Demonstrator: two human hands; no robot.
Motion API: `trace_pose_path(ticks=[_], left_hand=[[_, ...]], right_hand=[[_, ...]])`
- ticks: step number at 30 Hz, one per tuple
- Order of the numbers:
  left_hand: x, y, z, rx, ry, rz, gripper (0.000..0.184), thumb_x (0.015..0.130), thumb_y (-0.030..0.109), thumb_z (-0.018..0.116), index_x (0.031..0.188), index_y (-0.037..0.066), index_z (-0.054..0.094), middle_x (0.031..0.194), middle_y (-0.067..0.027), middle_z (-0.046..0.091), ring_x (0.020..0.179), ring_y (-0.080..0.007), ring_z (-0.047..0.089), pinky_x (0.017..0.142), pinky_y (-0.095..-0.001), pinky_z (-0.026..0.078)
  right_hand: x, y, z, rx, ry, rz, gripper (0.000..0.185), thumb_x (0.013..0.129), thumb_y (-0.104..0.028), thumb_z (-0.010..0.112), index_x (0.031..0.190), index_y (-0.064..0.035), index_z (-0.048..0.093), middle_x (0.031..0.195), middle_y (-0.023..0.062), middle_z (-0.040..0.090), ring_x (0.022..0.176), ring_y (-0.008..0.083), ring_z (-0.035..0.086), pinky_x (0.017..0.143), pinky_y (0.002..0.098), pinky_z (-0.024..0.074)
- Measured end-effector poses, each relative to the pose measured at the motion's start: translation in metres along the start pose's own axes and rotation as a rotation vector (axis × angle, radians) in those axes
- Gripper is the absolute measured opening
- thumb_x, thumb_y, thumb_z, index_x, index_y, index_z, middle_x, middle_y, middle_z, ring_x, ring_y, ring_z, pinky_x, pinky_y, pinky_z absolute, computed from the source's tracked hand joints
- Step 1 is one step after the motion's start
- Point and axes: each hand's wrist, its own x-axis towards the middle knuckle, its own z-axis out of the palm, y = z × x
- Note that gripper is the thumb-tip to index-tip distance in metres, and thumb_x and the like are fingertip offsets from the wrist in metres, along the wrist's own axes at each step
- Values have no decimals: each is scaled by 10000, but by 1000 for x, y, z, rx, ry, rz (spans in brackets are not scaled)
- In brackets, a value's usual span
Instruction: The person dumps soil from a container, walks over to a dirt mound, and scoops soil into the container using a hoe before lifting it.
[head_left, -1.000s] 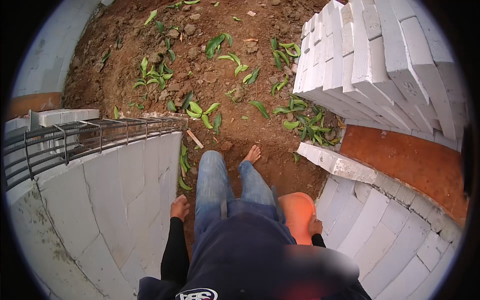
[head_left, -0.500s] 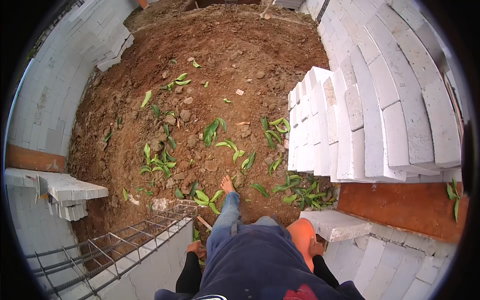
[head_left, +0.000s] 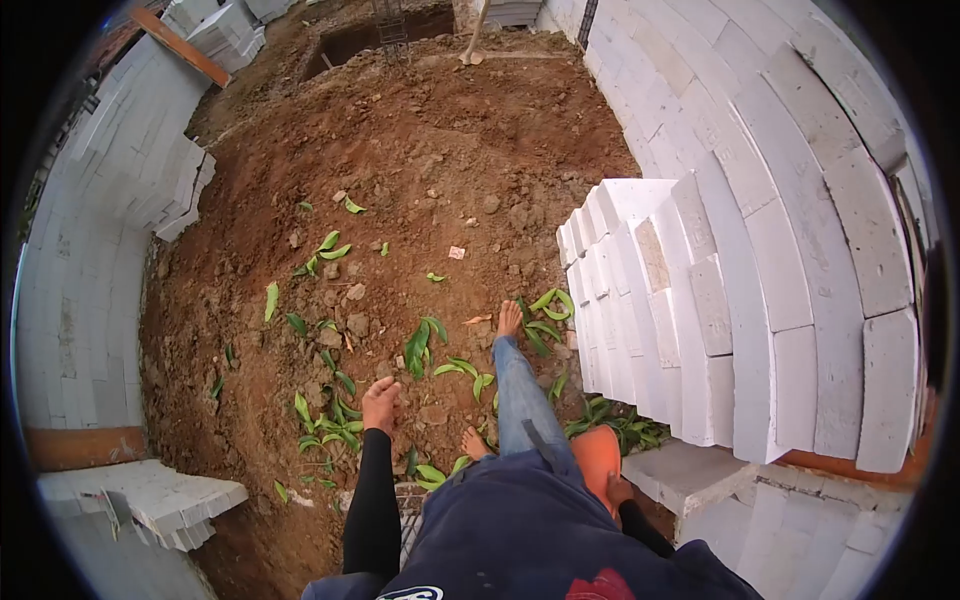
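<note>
My left hand (head_left: 381, 404), below a black sleeve, hangs over the brown soil left of my body. Its fingers are loosely bent and a little apart, with nothing visible in them. At my right side, my right hand (head_left: 619, 490) grips the edge of a rounded orange plastic object (head_left: 594, 462); my body hides much of it, so its exact kind does not show. My bare feet (head_left: 509, 319) are on the dirt, the right one ahead of the left. Green leaves (head_left: 417, 348) lie scattered around them.
Stacked white blocks (head_left: 640, 300) stand close on the right, before a block wall (head_left: 850, 200). Another block wall (head_left: 90, 280) and a block ledge (head_left: 150, 498) flank the left. Ahead are a dug pit (head_left: 345, 50) and a tool with a wooden handle (head_left: 474, 45). Clods cover the soil (head_left: 400, 150).
I have stepped forward, my right foot now ahead. My left hand has swung forward from beside my hip. The rebar cage at lower left has mostly left view. The orange object remains in my right hand.
</note>
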Motion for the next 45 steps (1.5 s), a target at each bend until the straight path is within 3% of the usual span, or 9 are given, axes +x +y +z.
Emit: trace_pose_path(ticks=[4, 8, 10, 11, 22, 29, 34, 38, 45], left_hand=[[118, 48, 53, -32, -75, -53, 442, 913, 97, 659, 1327, -12, 551, 904, -106, 659, 648, -154, 572, 560, -323, 479], [227, 49, 25, -182, -3, -439, 336, 1010, 184, 557, 1304, 23, 547, 1007, -130, 671, 805, -209, 647, 644, -386, 514], [259, 32, 5, 260, 64, -637, 282, 1041, 208, 491, 1244, 36, 585, 1115, -150, 673, 908, -259, 678, 764, -418, 544], [264, 23, -3, 576, 56, -640, 251, 1039, 186, 493, 1222, 47, 596, 1102, -140, 671, 925, -275, 680, 795, -424, 548], [281, 242, 123, -55, 79, -294, 547, 985, 265, 609, 1451, 41, 432, 1347, -158, 564, 1098, -314, 631, 903, -442, 513], [472, 272, 119, 207, 92, -560, 395, 1002, 249, 514, 1340, 47, 547, 1221, -177, 618, 987, -339, 667, 709, -455, 570], [547, 400, 134, 66, 59, -449, 146, 955, 117, 558, 959, 71, 696, 860, -130, 690, 747, -238, 679, 521, -417, 511], [605, 442, 198, 291, -28, -209, 159, 935, 135, 585, 1022, 49, 686, 865, -106, 679, 707, -244, 667, 517, -404, 504], [620, 602, 379, 220, -344, -190, 552, 951, 387, 646, 1403, 112, 486, 1327, -117, 575, 1101, -269, 641, 940, -451, 517]], right_hand=[[102, -82, -20, -41, -22, -5, 804, 985, -608, 249, 1117, 70, 660, 1133, 340, 628, 1140, 485, 572, 1005, 527, 424], [163, -176, -93, -164, -73, 77, 767, 1015, -538, 201, 1117, 54, 678, 1162, 297, 644, 1117, 463, 606, 1015, 522, 429], [179, -195, -129, -196, -80, 89, 732, 1022, -517, 204, 1126, 29, 680, 1168, 292, 644, 1111, 465, 608, 1015, 528, 430], [181, -201, -140, -212, -83, 94, 715, 1025, -506, 205, 1130, 16, 682, 1171, 290, 643, 1108, 465, 610, 1015, 532, 431], [210, -346, -214, -310, -315, 108, 671, 1012, -551, 279, 1288, -23, 587, 1254, 297, 604, 1230, 434, 550, 1036, 497, 447], [272, -477, -319, -151, 88, 216, 813, 966, -646, 308, 1066, 64, 693, 1068, 337, 647, 1103, 495, 590, 941, 509, 476], [254, -603, -412, 92, 338, 91, 762, 972, -612, 358, 1015, 70, 694, 1019, 349, 650, 1014, 505, 620, 904, 547, 474], [226, -693, -502, 314, 621, -58, 560, 933, -497, 577, 968, 55, 667, 913, 277, 684, 891, 423, 672, 804, 481, 506], [277, -876, -638, 467, 732, -396, 320, 829, -261, 781, 898, 18, 641, 777, 204, 682, 666, 346, 656, 636, 416, 497]])
